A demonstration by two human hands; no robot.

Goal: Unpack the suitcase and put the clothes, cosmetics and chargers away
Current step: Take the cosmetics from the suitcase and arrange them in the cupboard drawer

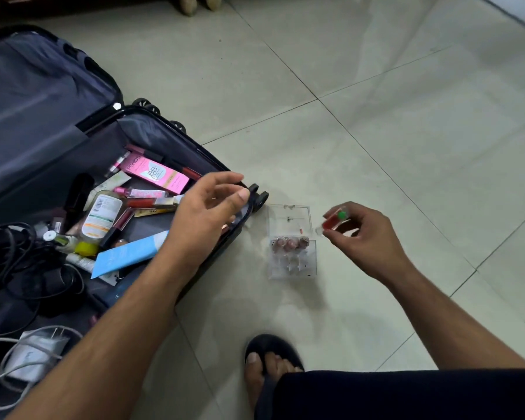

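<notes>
An open black suitcase (43,122) lies on the floor at the left. Its near half holds several cosmetics: a pink BB cream box (155,174), a clear bottle with an orange label (102,215), a light blue tube (128,253), lip glosses. Black cables (15,256) and a white charger with its cord (31,356) lie at the lower left. My left hand (206,207) hovers over the suitcase's right edge, fingers relaxed, holding nothing. My right hand (361,234) pinches a small red bottle (334,221) just right of a clear acrylic organizer (290,216), which holds three small items.
Pale floor tiles (376,131) stretch to the right and far side. My foot in a dark sandal (267,362) is at the bottom centre, beside my dark-clothed knee. Furniture feet (199,3) show at the top edge.
</notes>
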